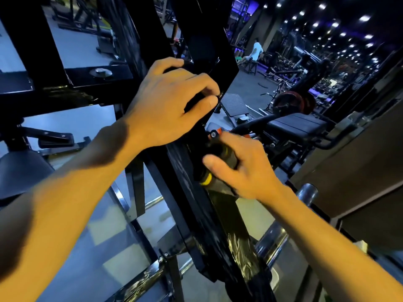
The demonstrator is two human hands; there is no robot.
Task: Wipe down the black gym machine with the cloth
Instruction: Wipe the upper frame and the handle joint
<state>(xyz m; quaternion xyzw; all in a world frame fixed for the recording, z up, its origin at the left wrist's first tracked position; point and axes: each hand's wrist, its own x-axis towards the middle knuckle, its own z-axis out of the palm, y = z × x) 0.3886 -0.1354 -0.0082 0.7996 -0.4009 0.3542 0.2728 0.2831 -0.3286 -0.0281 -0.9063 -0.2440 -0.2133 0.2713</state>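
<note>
The black gym machine [192, 192] fills the middle of the head view as slanted steel beams, streaked and glossy. My left hand [165, 99] reaches across a beam, with fingers and thumb curled round its right edge. No cloth shows plainly; something dark sits between thumb and fingers, and I cannot tell whether it is cloth or frame. Just below, my right hand [246, 168] grips a dark spray bottle [220, 153] with a yellow ring. Its orange and grey nozzle [214, 132] points up toward the left hand.
A chrome bar [274, 238] runs under the right forearm. A black padded bench [298, 125] and red weight plates [290, 102] stand behind the hands. A brown panel [359, 160] closes the right side. A rounded black pad [19, 171] is at left. A person [255, 51] sits far back.
</note>
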